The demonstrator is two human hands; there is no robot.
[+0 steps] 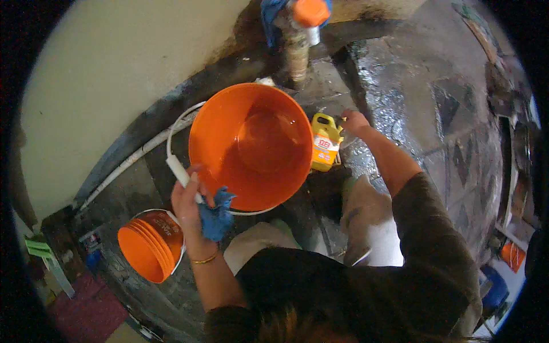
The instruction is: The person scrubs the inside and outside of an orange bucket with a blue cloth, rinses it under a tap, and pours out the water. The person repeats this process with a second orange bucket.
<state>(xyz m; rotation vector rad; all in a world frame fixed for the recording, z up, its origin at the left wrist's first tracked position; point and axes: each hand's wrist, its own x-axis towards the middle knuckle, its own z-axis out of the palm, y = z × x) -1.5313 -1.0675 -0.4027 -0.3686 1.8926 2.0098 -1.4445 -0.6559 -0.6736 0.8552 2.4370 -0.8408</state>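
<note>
A large orange plastic bucket (251, 145) stands in front of me with its inside facing up. My left hand (191, 193) is at its near left rim, closed around the white grip of the bucket's handle, with a blue cloth (216, 216) against the fingers. My right hand (355, 122) is right of the bucket, beside a yellow jug with a handle and an orange label (324, 143). Something clear, hard to make out, shows just below this hand; whether the fingers hold it, I cannot tell.
A smaller orange bucket (150, 246) lies tilted at lower left. A white pipe (139, 154) runs along the wall. A standing pipe (299, 60) with an orange cap rises beyond the bucket. The stone floor (463, 107) at right is wet.
</note>
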